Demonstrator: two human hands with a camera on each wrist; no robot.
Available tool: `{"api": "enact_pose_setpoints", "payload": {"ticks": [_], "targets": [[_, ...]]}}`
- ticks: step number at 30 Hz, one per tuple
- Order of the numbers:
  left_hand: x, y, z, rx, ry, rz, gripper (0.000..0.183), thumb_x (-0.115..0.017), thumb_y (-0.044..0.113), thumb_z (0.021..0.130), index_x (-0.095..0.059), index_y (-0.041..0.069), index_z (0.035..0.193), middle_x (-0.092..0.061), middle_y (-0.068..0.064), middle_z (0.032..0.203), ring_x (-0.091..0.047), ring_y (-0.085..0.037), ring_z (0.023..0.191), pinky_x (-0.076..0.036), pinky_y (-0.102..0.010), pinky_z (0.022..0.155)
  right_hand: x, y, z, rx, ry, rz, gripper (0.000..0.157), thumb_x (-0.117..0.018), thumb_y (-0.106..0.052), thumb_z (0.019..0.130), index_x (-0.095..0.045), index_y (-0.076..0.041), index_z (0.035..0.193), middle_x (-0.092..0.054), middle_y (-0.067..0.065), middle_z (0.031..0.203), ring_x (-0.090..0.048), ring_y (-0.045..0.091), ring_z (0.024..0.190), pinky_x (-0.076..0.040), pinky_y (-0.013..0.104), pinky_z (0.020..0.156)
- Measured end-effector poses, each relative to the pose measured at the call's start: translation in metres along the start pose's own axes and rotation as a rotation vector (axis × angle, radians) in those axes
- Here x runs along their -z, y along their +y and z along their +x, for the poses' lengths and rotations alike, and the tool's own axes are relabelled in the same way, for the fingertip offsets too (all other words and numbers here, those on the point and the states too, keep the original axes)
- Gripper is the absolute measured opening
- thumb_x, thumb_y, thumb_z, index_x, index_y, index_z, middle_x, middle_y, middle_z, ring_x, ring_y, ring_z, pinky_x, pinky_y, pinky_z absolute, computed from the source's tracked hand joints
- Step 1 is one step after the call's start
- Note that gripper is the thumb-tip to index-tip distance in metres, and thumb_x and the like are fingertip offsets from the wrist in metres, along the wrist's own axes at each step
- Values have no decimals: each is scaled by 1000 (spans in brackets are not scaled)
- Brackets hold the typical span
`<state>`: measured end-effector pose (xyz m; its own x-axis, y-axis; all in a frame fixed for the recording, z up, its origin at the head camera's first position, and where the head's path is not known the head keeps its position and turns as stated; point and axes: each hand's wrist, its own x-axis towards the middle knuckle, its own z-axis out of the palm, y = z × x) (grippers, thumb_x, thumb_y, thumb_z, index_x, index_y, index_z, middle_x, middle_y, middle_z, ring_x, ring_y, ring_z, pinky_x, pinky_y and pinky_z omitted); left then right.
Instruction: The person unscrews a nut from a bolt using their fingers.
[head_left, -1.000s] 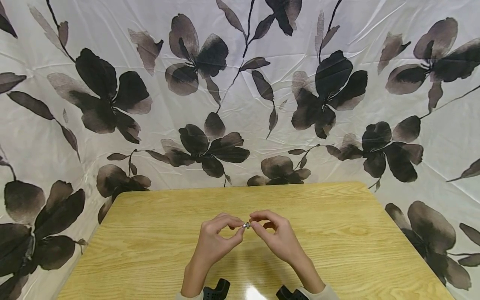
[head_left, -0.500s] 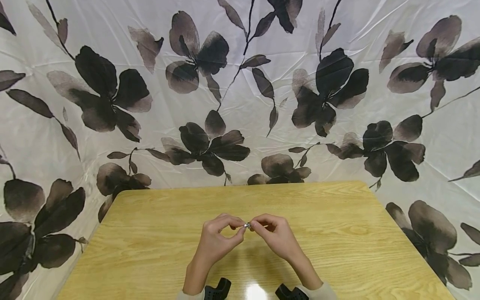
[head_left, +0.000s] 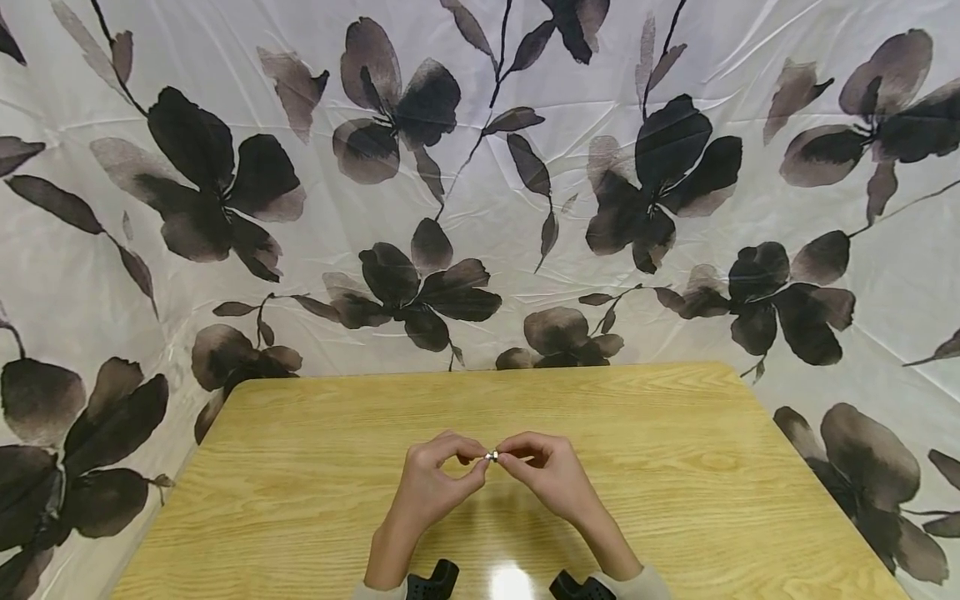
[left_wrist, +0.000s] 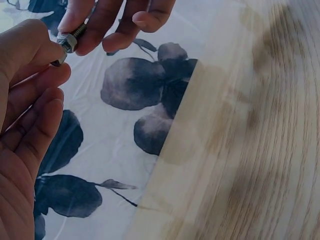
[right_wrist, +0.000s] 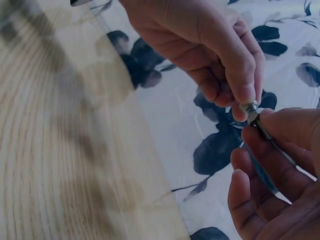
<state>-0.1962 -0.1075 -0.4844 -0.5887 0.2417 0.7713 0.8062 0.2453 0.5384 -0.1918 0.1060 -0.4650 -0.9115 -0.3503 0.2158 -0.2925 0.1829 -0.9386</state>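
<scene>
Both hands meet above the wooden table (head_left: pixel 315 467), around one small metal bolt (left_wrist: pixel 79 30). My left hand (head_left: pixel 438 475) pinches the bolt by its head end between thumb and index finger. A silvery hex nut (left_wrist: pixel 67 42) sits on the bolt near the head, with bare thread sticking out past it. In the right wrist view, the thumb and index finger of my right hand (right_wrist: pixel 285 165) grip at the nut, and the thread runs down between the fingers. The other fingers of both hands are loosely bent.
Behind the table hangs a white cloth (head_left: pixel 555 250) with dark printed flowers, also falling along both sides. Black wrist mounts (head_left: pixel 433 581) sit at the light sleeves. A bright glare spot (head_left: pixel 510 581) lies on the table's near part.
My right thumb and index finger were spread a second ago, closed together at the nut half a second ago, and now sit slightly parted around it. The left hand keeps its pinch.
</scene>
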Motion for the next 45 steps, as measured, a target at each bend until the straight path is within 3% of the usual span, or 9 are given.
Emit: {"api": "enact_pose_setpoints", "payload": {"ticks": [4,8,13,20,29,35,45], "targets": [[0,-1,-1,0,11,2,26,-80,-10,77,-77,12,91,-78,-6,86,-68,-19,73,-58,-28,66,0,1,0,12,-1,10,15,-74,-18,96,-77,-12,109,-76,9,110,-72,20,101,-61,28,81],[3,1,0,6,20,18,28,-80,-10,76,-78,13,90,-78,-5,85,-68,-17,73,-58,-27,67,-1,0,-1,79,-10,54,14,-73,-13,96,-77,-10,109,-74,12,116,-70,10,104,-61,31,84],[4,3,0,5,23,31,27,-81,-10,75,-77,13,90,-78,-5,85,-68,-16,73,-58,-28,66,-2,-1,0,152,-7,106,16,-71,-7,97,-75,-4,112,-71,20,120,-69,15,109,-61,33,87],[4,5,-2,13,33,44,29,-82,-10,73,-78,12,92,-77,-4,84,-68,-17,74,-59,-29,66,-4,-1,0,62,28,55,23,-68,-17,100,-72,-5,120,-71,19,119,-70,21,107,-60,29,85],[4,7,3,-17,33,22,26,-80,-9,76,-78,12,91,-78,-6,86,-69,-20,74,-58,-25,68,-4,0,1,-66,-6,0,24,-64,-31,103,-77,-12,112,-76,11,105,-73,22,97,-59,30,80],[2,6,2,-20,24,20,26,-81,-8,76,-77,13,91,-78,-6,86,-70,-19,74,-58,-27,67,-3,0,0,-64,-25,-1,25,-63,-31,104,-77,-12,112,-76,13,106,-74,28,97,-59,30,80],[3,5,1,-3,12,21,25,-82,-8,77,-77,13,92,-78,-7,87,-70,-19,73,-58,-29,63,-2,-1,-1,-25,-32,12,21,-68,-24,101,-75,-12,116,-75,8,112,-71,14,101,-59,28,84]]}}
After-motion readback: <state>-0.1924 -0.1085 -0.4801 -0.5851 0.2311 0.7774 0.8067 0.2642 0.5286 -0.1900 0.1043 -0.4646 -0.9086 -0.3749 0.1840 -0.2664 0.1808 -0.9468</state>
